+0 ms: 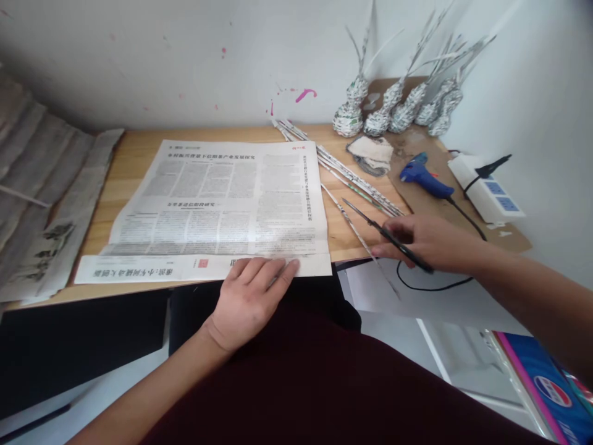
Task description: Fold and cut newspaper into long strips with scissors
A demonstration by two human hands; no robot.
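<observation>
A newspaper sheet [217, 204] lies spread on the wooden table, its near edge folded up into a strip. My left hand [252, 290] rests flat on that folded strip, fingers stretched out and holding nothing. To the right, my right hand [421, 241] is closed round dark scissors [393, 238], whose blades point up and left. Beneath the scissors runs a thin rolled paper stick [349, 224], its near end past the table edge; whether my fingers touch it I cannot tell. Several more paper sticks [354, 179] lie in a bundle behind it.
Several woven paper gourds [347, 117] stand at the back right. A blue hot glue gun [426, 177] lies on brown cardboard [507, 238] beside a white power strip [486, 188] and a folded cloth [370, 152]. Stacked newspapers [37, 204] fill the left side.
</observation>
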